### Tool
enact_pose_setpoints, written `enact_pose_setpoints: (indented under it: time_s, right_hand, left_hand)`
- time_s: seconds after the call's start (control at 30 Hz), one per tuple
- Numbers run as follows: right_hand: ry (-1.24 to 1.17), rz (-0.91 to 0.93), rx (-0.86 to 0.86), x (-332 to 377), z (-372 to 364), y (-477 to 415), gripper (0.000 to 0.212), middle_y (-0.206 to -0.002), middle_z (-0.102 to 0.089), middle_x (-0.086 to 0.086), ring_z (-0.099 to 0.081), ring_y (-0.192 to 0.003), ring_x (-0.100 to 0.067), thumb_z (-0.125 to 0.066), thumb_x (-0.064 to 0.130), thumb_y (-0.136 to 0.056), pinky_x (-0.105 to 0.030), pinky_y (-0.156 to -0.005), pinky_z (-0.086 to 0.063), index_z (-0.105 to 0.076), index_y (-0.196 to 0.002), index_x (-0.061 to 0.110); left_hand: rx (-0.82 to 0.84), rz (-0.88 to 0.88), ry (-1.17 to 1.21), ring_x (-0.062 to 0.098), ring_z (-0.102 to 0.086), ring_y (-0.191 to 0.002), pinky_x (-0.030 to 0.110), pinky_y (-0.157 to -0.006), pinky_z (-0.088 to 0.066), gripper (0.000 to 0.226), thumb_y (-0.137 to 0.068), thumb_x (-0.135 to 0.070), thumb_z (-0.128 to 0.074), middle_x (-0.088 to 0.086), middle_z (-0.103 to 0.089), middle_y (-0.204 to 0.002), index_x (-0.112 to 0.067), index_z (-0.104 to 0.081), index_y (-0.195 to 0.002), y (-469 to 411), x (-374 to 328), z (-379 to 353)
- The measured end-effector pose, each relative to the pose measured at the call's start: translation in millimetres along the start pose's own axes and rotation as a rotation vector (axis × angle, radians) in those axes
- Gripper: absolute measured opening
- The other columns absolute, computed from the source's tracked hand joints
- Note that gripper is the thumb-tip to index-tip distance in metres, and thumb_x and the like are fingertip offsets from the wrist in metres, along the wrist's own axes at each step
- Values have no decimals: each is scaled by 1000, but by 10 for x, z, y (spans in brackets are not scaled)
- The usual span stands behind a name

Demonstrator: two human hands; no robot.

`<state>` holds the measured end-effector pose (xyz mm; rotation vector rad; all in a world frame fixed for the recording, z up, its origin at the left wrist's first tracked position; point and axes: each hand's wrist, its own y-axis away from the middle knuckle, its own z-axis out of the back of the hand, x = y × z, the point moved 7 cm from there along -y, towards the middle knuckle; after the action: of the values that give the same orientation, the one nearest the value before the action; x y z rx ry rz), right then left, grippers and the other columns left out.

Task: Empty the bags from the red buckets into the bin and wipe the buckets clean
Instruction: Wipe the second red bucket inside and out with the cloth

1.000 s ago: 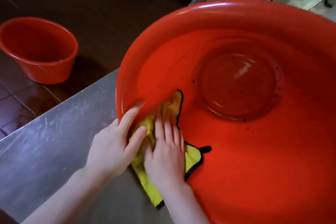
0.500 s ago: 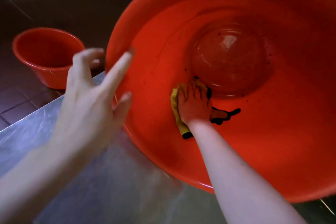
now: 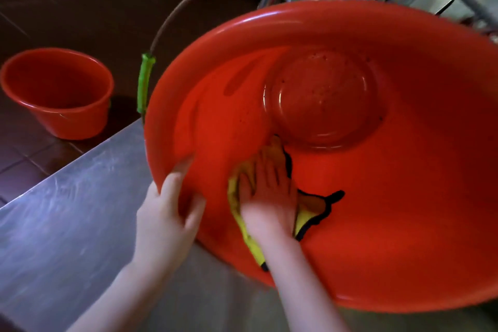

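You are in the wiping step. No bag shows in the large red plastic bucket (image 3: 404, 224), which lies tipped on its side on the brushed steel table (image 3: 67, 224) with its mouth toward you.

Your right hand (image 3: 269, 197) lies flat with fingers spread, pressing the yellow cloth with black edging (image 3: 305, 217) against the inner wall at about 7 o'clock of the mouth. Your left hand (image 3: 167, 213) grips the rim at about 8 o'clock, fingers curled over the lip, steadying the bucket.

Dark specks show on the round base (image 3: 323, 105) and along its seam, at 12 to 1 o'clock from your right hand. The next move probably calls for pushing the cloth up into that seam and around the base, with firm pressure and the left grip kept tight so the bucket does not roll.

The wall from 3 to 5 o'clock is bare and gives wide room for sweeping. The table edge (image 3: 89, 159) runs diagonally to the rim at 9 o'clock, and the bucket seems to hang past it there. The wire handle with green grip (image 3: 142, 83) arches over the far rim.

A 2nd, smaller red plastic bucket (image 3: 72, 121) stands well apart on the dark tiled floor (image 3: 24, 156), at 9 o'clock.
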<state>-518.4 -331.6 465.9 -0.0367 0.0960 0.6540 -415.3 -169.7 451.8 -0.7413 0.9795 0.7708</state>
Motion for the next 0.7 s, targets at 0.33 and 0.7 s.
enact_pose_setpoints:
  time_s: [0.33, 0.7]
  right_hand:
    - [25, -115, 113, -193, -47, -312, 63, -161, -18, -2, -13, -148, -22, -18, 53, -99, -44, -117, -17, -16, -154, 21]
    - [-113, 179, 40, 514, 116, 343, 67, -160, -23, 6, -28, -143, -19, -16, 59, -93, -43, -114, -28, -20, -153, 29]
  left_hand:
    - [-40, 78, 59, 17, -57, -86, 21, -75, -36, 64, -75, -30, -59, 0, -58, -100, -45, -39, -134, -8, 100, -33]
    - [-45, 106, 87, 23, -57, -89, 22, -73, -33, 42, -92, -50, -37, 2, -58, -95, -46, -37, -133, -34, 132, -78]
